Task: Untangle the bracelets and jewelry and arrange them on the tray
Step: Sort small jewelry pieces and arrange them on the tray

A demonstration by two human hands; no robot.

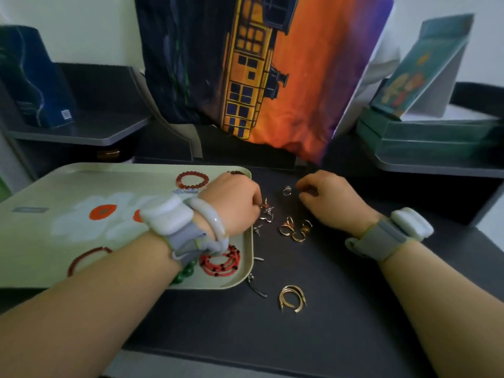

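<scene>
A pale green tray (54,186) with a flower print lies at the left. On it are a red bead bracelet (192,180), a thin red bracelet (87,257), a coiled red and black bracelet (219,261) and a green bead bracelet (185,272), partly hidden by my left arm. My left hand (231,200) reaches over the tray's right edge and pinches a small tangle of silver and red jewelry (266,212) on the dark mat. My right hand (330,196) rests curled on the mat beside a silver ring (287,190). Gold rings (296,229) and gold hoop earrings (292,298) lie between my arms.
A silver curved piece (255,285) lies by the tray's near right corner. A printed cloth (259,72) hangs behind the mat. A dark blue box (30,77) stands on a grey shelf at the left, and green boxes (425,132) are stacked at the right.
</scene>
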